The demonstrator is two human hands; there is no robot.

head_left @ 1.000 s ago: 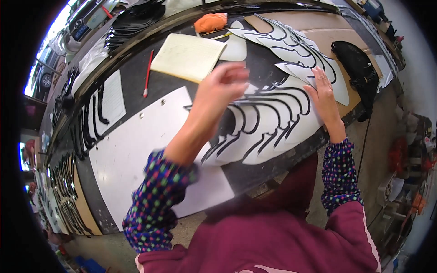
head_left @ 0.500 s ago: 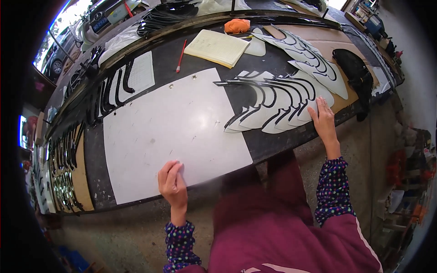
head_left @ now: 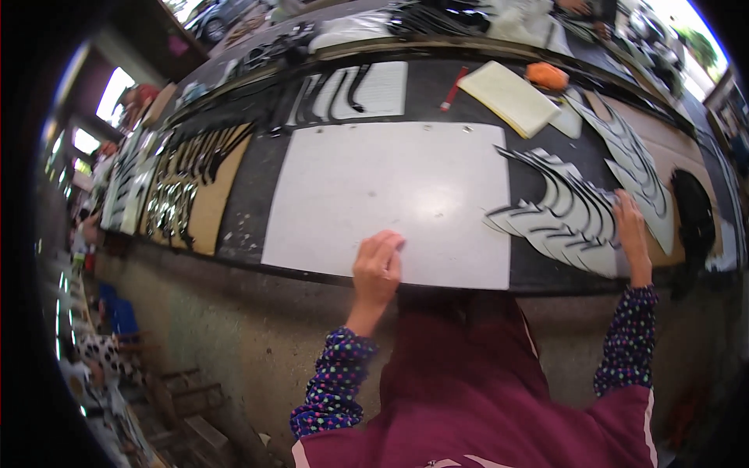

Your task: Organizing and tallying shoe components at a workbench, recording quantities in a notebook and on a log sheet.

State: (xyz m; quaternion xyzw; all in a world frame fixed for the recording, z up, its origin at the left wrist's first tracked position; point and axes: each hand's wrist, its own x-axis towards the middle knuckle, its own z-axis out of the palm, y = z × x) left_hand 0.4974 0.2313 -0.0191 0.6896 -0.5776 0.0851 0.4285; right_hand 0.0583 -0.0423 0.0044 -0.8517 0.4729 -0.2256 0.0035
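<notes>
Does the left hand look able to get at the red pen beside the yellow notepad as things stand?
Probably yes: only the flat white sheet and a strip of dark tabletop seem to lie between the left hand and the red pen, though it must reach across.

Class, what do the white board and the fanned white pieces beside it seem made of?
White board: probably plastic or coated sheet, fairly glossy: light glares on it.
Fanned white pieces: perhaps card or plastic, seemingly matte: thin, overlapping, little glare.

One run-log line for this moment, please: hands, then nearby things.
left hand: curled, over white sheet | right hand: at right edge of fanned white-and-black pieces | nearby: yellowish pad, red pen-shaped item, orange bundle
</notes>
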